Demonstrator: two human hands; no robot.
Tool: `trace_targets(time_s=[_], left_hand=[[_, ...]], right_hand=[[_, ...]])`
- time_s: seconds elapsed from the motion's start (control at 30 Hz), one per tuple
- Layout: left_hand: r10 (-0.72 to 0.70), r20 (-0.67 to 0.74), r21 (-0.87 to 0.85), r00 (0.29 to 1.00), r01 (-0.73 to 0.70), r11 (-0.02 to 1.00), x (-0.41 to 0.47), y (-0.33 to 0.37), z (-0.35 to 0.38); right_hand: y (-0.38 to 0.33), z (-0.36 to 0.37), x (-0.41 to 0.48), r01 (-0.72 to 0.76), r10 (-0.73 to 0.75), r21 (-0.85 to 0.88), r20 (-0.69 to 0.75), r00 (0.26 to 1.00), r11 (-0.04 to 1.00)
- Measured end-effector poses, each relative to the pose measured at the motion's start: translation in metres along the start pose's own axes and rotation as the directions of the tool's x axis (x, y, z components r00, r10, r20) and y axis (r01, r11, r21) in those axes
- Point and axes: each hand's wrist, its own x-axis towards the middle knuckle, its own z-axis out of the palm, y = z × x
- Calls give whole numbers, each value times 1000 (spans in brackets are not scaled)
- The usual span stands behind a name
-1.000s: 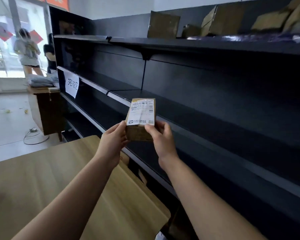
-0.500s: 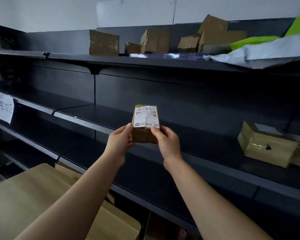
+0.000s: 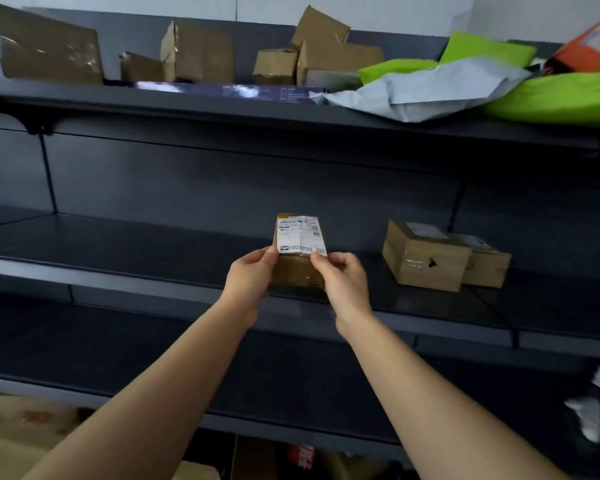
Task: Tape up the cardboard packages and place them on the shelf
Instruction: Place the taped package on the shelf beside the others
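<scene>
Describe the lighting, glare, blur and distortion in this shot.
Head view: dim overall, and the dark grey metal shelves swallow detail. The white label on the small brown cardboard package is the brightest spot, its print too soft to read. Glare streaks the flat dark blue box and the large taped cardboard box. The crumpled white wrapper at lower right is smeared. The wide lens stretches the frame's edges.

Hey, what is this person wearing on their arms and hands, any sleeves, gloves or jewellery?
Nothing visible. The left hand and right hand are bare: no gloves, rings or watch. The left forearm and right forearm are uncovered to the frame's lower edge; no sleeve shows.
</scene>
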Motion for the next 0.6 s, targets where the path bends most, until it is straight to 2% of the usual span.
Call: trace_targets(time_s=[0.27,0.6], left_hand=[[-66,146,122,987,49,991,34,-13,66],[-100,171,270,980,51,962,77,-23,138]], right_hand=[[11,-52,45,-47,37,-82,-125,991,995],[26,-99,107,-126,97,-206,-148,984,970]])
